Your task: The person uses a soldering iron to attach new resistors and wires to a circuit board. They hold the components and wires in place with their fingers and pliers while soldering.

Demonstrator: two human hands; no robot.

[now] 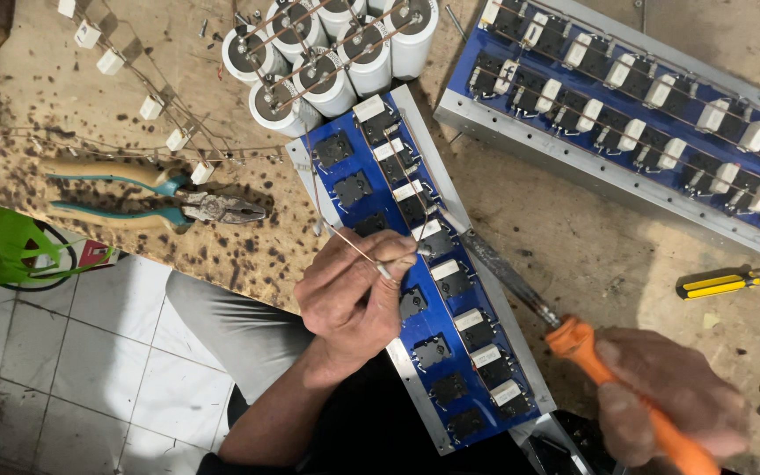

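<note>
- Head view looks down on the left hand, which is closed, thumb and fingers pinching a thin bare wire that runs up and away from the fingertips toward the top of the bench.
- Right hand is wrapped tight around the orange handle of a soldering iron; its dark shaft points up and to the person's left, tip reaching the edge of the board just beyond the left fingertips.
- Under and just past the left hand lies a long blue circuit board on a metal plate, its long axis running from the person's lap diagonally away. The left hand is the nearer one; it rests over the board's near-left edge, while the iron comes in from the right.
- The board carries two rows of flat black components, several paired with small white blocks; it looks rigid, glossy blue and partly populated.
- Farther out, past the board's far end, stands a cluster of white cylindrical capacitors linked by wire.
- Left of the left hand lie pliers with tan and teal grips on a speckled bench.
- Beyond the right hand sit a second blue board and a yellow-handled screwdriver.
</note>
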